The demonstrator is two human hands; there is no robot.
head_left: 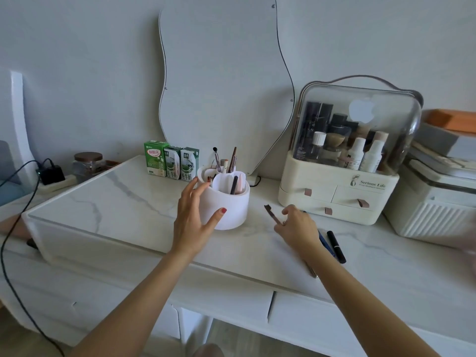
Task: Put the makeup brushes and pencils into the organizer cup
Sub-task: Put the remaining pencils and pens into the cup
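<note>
Pinched in the right hand (296,225), a small brush (271,213) hovers just right of the organizer cup (226,204), which the open left hand (192,217) only cradles, so a clumsy insertion could tip it.

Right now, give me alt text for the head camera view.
A left hand steadies a white organizer cup on a marble-top vanity while the right hand holds a small brush beside it. A black pencil lies nearby.
</note>
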